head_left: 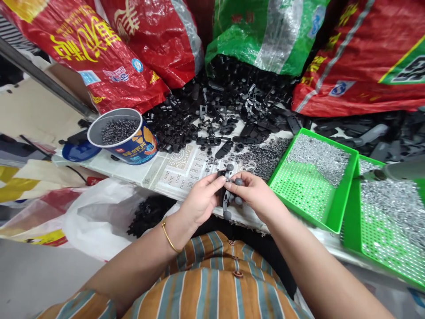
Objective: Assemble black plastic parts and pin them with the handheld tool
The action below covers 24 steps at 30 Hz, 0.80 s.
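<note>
Both hands meet over the near edge of the worktop around a dark plastic assembly (226, 204) with grey rounded knobs on its arms. My left hand (205, 197) pinches it from the left between thumb and fingers. From the right, my right hand (254, 191) closes on the same assembly, thumb and fingertips at its middle. Whether a small part sits between the right fingertips is hidden. Just beyond the hands, many tiny dark pieces (262, 155) are spread on the worktop, with a heap of black plastic parts (175, 126) behind them.
A blue tub (142, 144) of small dark pieces stands at left. Two green perforated trays (345, 201) with small silvery pieces lie at right, a grey tool (398, 170) above the farther-right one. Red sacks (159, 40) and a green sack (239, 40) line the back. A white bag (96, 217) hangs lower left.
</note>
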Each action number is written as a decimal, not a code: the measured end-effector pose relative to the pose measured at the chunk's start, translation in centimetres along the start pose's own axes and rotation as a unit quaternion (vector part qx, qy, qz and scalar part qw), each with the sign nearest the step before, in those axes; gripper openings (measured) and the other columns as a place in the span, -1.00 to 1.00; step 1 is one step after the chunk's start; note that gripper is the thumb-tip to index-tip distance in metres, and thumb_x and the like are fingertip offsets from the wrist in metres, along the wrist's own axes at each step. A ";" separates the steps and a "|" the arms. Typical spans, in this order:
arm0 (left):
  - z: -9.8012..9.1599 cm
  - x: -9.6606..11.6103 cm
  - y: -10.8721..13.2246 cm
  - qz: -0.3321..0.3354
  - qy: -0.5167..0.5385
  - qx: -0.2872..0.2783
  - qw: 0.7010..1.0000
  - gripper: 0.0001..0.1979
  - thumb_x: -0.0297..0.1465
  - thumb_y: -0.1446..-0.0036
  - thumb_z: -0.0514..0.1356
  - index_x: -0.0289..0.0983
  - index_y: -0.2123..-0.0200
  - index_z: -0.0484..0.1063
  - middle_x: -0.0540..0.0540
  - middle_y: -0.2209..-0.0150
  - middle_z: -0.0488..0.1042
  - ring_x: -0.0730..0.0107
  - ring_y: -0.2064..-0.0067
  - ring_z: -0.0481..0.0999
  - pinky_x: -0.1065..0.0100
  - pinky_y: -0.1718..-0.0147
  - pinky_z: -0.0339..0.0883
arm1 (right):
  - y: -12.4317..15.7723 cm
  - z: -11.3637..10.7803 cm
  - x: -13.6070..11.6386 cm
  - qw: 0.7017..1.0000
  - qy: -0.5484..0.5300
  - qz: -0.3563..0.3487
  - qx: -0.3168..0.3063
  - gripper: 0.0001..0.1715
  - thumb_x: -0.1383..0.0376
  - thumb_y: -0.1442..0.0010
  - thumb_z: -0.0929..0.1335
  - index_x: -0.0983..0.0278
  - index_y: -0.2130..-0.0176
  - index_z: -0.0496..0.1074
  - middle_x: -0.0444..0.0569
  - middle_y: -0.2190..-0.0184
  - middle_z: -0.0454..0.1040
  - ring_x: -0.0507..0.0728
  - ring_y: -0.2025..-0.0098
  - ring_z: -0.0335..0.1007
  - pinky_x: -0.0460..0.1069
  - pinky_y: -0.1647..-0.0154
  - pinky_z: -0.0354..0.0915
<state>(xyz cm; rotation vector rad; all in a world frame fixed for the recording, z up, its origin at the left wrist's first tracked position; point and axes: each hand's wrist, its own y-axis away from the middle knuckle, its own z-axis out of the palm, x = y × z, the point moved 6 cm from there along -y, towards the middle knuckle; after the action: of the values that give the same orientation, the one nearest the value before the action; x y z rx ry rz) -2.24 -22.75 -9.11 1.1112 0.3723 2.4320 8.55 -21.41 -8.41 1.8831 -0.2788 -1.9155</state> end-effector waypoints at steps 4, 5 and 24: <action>0.2 0.1 -0.2 0.003 0.001 -0.006 1.000 -0.84 -0.42 -0.01 0.23 -0.34 0.29 0.41 -0.11 0.33 0.52 0.30 0.22 0.50 0.24 0.16 0.35 | -0.1 -0.1 0.0 0.998 0.064 -0.003 -0.003 -0.73 0.17 0.07 0.40 0.24 0.51 0.25 -0.27 0.69 0.21 -0.08 0.70 0.06 -0.13 0.69 0.02; 0.2 0.1 -0.3 0.005 0.003 -0.004 1.000 -0.86 -0.43 -0.01 0.23 -0.34 0.31 0.41 -0.11 0.34 0.52 0.30 0.22 0.50 0.24 0.16 0.35 | -0.1 -0.2 -0.1 0.997 0.082 -0.003 0.000 -0.73 0.16 0.06 0.39 0.24 0.52 0.24 -0.27 0.70 0.20 -0.08 0.70 0.06 -0.13 0.70 0.02; 0.8 0.2 -0.3 0.020 0.002 -0.005 1.000 -0.87 -0.42 -0.02 0.22 -0.36 0.34 0.41 -0.09 0.38 0.50 0.36 0.28 0.49 0.34 0.25 0.37 | -0.1 -0.3 0.4 1.000 0.013 -0.004 0.013 -0.66 0.14 0.13 0.44 0.24 0.53 0.23 -0.28 0.70 0.23 -0.08 0.70 0.11 -0.13 0.69 0.08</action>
<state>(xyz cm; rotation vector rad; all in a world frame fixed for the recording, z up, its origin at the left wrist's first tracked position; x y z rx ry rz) -1.67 -22.33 -8.65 1.1202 0.3419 2.4693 8.85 -21.49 -8.83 1.9259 -0.2894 -1.9003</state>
